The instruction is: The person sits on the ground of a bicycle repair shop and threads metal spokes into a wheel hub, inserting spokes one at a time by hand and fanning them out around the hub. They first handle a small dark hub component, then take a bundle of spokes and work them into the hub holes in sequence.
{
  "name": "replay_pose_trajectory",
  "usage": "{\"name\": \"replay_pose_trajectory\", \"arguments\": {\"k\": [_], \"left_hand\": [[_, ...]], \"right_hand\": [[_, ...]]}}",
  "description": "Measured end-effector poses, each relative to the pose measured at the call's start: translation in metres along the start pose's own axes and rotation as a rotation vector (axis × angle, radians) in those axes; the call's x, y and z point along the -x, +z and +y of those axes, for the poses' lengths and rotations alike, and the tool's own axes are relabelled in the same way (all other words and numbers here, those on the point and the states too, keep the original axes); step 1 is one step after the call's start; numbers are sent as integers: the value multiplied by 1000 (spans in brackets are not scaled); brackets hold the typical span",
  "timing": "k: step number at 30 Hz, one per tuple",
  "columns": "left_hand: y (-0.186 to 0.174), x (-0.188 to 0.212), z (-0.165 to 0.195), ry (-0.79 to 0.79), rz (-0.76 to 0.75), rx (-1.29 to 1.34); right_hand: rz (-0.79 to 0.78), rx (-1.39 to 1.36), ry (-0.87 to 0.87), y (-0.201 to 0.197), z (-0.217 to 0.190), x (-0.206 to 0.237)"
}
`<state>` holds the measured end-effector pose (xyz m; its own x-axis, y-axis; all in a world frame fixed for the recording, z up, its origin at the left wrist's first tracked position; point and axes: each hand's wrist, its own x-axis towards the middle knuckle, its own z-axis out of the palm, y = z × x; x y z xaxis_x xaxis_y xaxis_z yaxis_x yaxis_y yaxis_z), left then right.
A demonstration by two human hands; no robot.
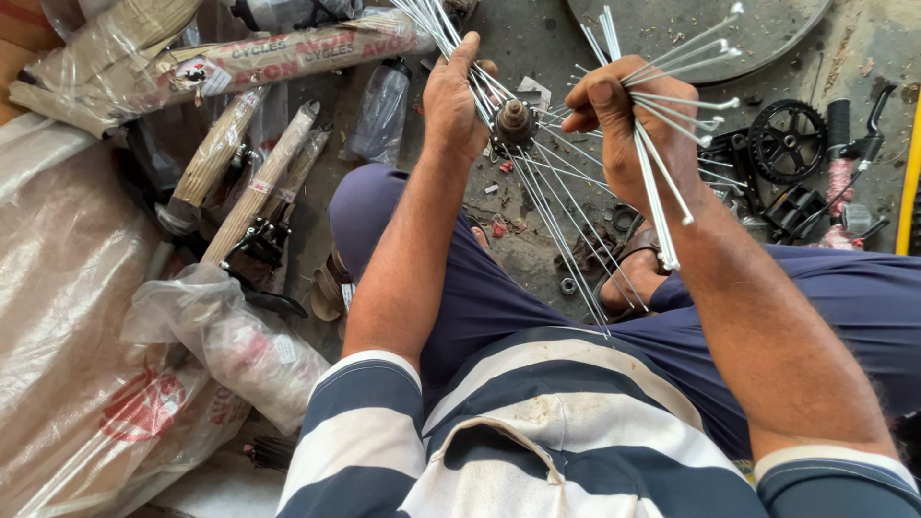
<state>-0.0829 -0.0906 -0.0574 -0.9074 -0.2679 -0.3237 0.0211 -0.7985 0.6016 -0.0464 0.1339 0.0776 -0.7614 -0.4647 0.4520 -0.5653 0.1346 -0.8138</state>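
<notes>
My left hand (459,101) grips a metal wheel hub (514,119) with several thin silver spokes fanning out of it, some up past the hand and some down toward my lap. My right hand (628,120) is closed around a loose bundle of silver spokes (662,86), whose nipple ends point up and right while a few hang down along my forearm. The two hands are close together, just either side of the hub, above my knees.
Paper- and plastic-wrapped bicycle parts (240,62) lie at upper left, with plastic bags (230,341) beside my left leg. A black chainring (787,141), pedals (794,209) and brake levers (863,134) lie on the concrete floor at right. A sandal (628,264) is on my foot.
</notes>
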Motion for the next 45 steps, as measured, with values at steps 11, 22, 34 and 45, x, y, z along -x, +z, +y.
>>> {"name": "replay_pose_trajectory", "arguments": {"k": [11, 22, 34, 45], "left_hand": [[3, -2, -3, 12, 2, -4], [3, -9, -10, 21, 25, -44], [4, -7, -12, 22, 11, -73], [-4, -17, -13, 40, 7, -7]], "right_hand": [[4, 299, -204, -7, 9, -8], [125, -130, -32, -36, -40, -9], [-121, 474, -265, -24, -46, -44], [87, -47, -20, -34, -69, -7]]}}
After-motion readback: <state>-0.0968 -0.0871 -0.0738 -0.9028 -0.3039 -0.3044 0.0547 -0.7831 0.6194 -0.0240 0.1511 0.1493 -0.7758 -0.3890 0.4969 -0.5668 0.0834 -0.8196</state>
